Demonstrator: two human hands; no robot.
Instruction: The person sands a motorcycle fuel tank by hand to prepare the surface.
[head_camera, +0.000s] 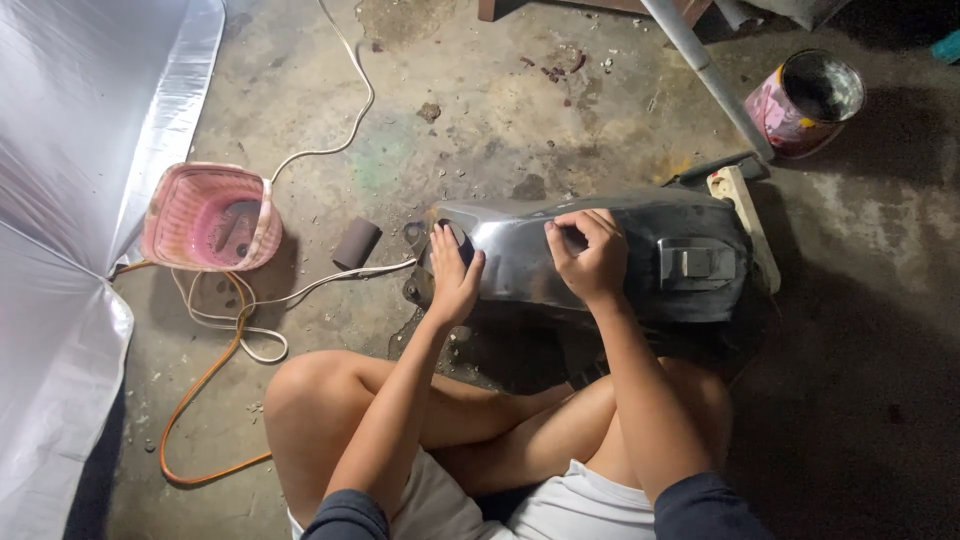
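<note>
The right hand (590, 258) had its fingers curled tight, pinching what looked like a small dark sanding scrap against the top of the glossy dark grey moulded vehicle body panel (600, 255). The left hand (452, 275) lay flat on the panel's left end, steadying it over the crossed legs. Looked like mid-sanding to me; even rubbing comes next. A small brown roll (356, 243) and a pink plastic tub (210, 216) sat on the floor to the left.

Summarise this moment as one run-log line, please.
left hand: steadying grey panel end | right hand: pressed on panel top | pink basket: floor, left
</note>
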